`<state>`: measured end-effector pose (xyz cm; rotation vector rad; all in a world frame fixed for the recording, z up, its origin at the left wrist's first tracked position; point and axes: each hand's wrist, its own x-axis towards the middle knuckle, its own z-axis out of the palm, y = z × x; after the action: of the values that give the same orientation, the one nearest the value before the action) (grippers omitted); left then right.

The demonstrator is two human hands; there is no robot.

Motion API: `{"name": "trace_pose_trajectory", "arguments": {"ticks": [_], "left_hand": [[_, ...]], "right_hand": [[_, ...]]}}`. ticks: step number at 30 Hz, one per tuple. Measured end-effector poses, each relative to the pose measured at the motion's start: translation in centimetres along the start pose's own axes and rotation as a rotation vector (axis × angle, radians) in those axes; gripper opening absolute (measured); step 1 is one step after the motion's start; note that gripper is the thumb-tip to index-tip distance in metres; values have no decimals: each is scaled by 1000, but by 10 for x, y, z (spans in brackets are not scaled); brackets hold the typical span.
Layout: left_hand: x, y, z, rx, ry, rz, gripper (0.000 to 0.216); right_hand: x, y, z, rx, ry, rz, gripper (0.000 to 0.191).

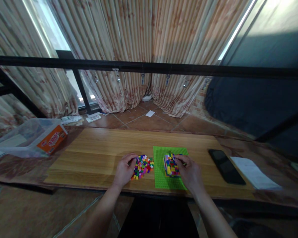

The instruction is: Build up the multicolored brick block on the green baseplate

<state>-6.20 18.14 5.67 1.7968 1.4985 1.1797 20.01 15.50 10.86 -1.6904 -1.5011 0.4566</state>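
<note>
- In the head view, the brick build point(169, 168) is seen on the green baseplate point(160, 182), which is laid on the wooden tabletop point(89, 158) right of the pile of loose bricks point(145, 165).
- The right hand point(191, 172) is held over the right side of the build, thumb and forefinger bent toward its top; whether a brick is gripped between them cannot be told.
- The left hand point(124, 170) is placed at the left edge of the pile, its fingers curled and the tips brought close together; it cannot be made out whether a brick is pinched there.
- The loose bricks are judged to be very light, stiff and a little slick (probably plastic), so each is best taken by two opposite sides between fingertips.
- The build, too, is judged light and rigid, but its stacked walls could be knocked apart; it is best steadied low, near the baseplate.
- Farther right, a dark phone point(227, 167) and a white paper point(255, 173) are seen; at the far left, a clear plastic bin point(29, 138) is set.
</note>
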Motion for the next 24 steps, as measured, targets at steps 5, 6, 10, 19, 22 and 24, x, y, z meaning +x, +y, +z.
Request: {"name": "trace_pose_trajectory", "arguments": {"ticks": [5,6,10,19,22,24], "left_hand": [[0,-1,0,-2,-9,-2,21],[0,-1,0,0,-6,2,21],[0,-2,1,4,10,9,20],[0,0,1,9,18,5,20],[-1,1,0,6,19,-4,20],[0,2,0,2,15,-4,20]], "right_hand": [[3,1,4,-73,-16,-44,28],[4,1,5,-90,-17,-52,28],[5,2,7,-147,-15,-79,28],[3,1,9,-133,15,-50,27],[2,1,7,-103,38,-20,28],[0,1,5,-106,63,-9,29]]}}
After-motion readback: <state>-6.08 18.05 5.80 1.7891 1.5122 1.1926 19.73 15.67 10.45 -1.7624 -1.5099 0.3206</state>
